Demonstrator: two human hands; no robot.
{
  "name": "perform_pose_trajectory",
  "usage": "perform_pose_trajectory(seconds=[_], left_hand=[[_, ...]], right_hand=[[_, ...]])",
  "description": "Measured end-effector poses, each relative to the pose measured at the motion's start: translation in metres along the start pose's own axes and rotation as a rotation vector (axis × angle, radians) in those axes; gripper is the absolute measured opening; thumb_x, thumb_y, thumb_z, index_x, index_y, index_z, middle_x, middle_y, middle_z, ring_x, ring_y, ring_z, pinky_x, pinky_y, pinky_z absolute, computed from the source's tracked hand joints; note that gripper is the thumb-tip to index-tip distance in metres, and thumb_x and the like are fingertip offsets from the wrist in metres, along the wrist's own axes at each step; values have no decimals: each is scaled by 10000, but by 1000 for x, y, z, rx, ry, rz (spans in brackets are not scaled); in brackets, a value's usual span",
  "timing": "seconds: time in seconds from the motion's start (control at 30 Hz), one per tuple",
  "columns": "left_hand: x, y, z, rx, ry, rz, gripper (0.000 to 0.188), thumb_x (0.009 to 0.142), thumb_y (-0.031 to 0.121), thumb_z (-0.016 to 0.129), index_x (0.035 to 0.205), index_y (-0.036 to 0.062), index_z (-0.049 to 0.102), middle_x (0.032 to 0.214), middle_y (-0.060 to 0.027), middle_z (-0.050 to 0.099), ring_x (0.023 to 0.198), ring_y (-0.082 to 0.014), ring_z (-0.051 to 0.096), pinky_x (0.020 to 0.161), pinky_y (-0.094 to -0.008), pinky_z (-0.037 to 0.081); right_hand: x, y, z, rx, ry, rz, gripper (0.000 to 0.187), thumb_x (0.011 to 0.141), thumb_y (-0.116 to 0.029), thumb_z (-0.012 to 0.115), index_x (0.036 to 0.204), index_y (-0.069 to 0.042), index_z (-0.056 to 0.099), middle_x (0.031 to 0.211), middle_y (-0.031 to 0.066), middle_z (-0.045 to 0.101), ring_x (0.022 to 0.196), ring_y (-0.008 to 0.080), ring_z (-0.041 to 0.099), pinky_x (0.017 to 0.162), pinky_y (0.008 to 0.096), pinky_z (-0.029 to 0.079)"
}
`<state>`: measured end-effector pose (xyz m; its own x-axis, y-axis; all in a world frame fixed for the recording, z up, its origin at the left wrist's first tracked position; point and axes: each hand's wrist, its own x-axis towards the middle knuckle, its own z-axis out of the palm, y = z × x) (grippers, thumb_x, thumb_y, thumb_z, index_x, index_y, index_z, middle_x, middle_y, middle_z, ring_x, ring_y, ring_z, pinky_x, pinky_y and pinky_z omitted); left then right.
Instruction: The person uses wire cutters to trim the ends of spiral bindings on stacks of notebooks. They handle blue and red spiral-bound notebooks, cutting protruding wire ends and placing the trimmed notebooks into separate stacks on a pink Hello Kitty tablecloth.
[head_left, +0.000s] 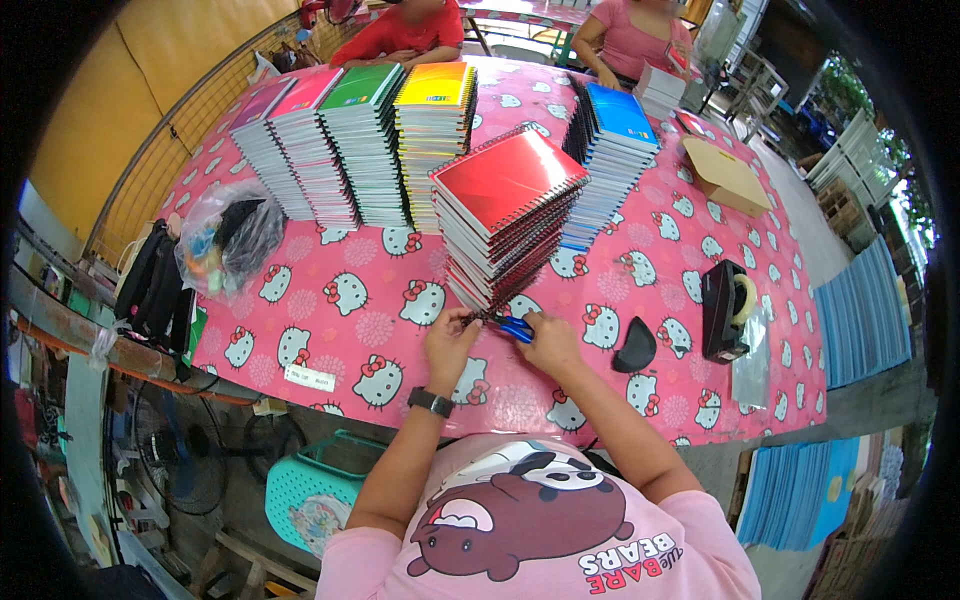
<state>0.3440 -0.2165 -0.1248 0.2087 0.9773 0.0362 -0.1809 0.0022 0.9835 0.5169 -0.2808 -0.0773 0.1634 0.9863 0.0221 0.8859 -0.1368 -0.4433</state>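
A tall stack of red spiral notebooks (508, 180) stands close in front of me, its wire-bound edges showing on the side. At its near bottom corner, my right hand (552, 345) grips a blue-handled pair of pliers (515, 328), the jaws pointing left toward my other hand. My left hand (452, 340) has its fingers pinched together at that same corner, touching or nearly touching the plier tips. Whatever lies between those fingers is too small to tell.
Purple, pink, green and yellow notebook stacks (435, 150) line the back left; blue notebooks (622, 115) stand behind right. On the right are a tape dispenser (722, 310), a black curved object (634, 347) and a cardboard box (725, 178). A plastic bag (232, 235) lies left. Two people sit opposite.
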Motion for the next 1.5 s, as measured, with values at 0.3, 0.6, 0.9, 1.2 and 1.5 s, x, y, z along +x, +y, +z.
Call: perform_pose_trajectory(seconds=[0.3, 0.6, 0.9, 1.2, 1.5], left_hand=[[18, 24, -44, -1114, 248, -275, 148, 840, 34, 555, 975, -23, 545, 940, -125, 582, 910, -236, 596, 878, -381, 523], [70, 299, -180, -67, 1040, 1221, 205, 983, 184, 426, 1037, 7, 516, 958, -67, 547, 908, -153, 532, 846, -308, 461], [156, 140, -298, 1102, 1060, 278, 852, 834, 505, 575, 1437, 9, 234, 1420, -330, 284, 1351, -431, 249, 1107, -493, 206], [76, 24, -237, 1550, 768, -263, 640, 873, 426, 500, 1404, 94, 367, 1466, -196, 306, 1366, -390, 232, 1092, -559, 187], [76, 31, -233, 1490, 762, -230, 611, 839, 375, 574, 1359, 91, 424, 1438, -157, 357, 1317, -366, 306, 1077, -535, 223]], right_hand=[[-31, 64, 4, -52, 302, -243, 453, 689, -225, 704, 1072, -39, 549, 1003, 167, 549, 955, 363, 500, 851, 468, 371], [-33, 62, 15, -62, 301, -143, 474, 649, -183, 711, 1056, -25, 525, 1035, 174, 515, 1008, 376, 455, 897, 477, 344], [-29, 59, 11, -71, 289, -183, 453, 664, -168, 683, 1042, -4, 494, 998, 191, 493, 982, 389, 454, 855, 496, 340], [-29, 59, 10, -64, 272, -158, 483, 647, -205, 712, 1060, -44, 521, 1009, 168, 512, 963, 359, 458, 857, 469, 342], [-28, 60, 6, -46, 278, -139, 499, 630, -228, 730, 1063, -64, 544, 1002, 131, 536, 966, 330, 469, 845, 451, 346]])
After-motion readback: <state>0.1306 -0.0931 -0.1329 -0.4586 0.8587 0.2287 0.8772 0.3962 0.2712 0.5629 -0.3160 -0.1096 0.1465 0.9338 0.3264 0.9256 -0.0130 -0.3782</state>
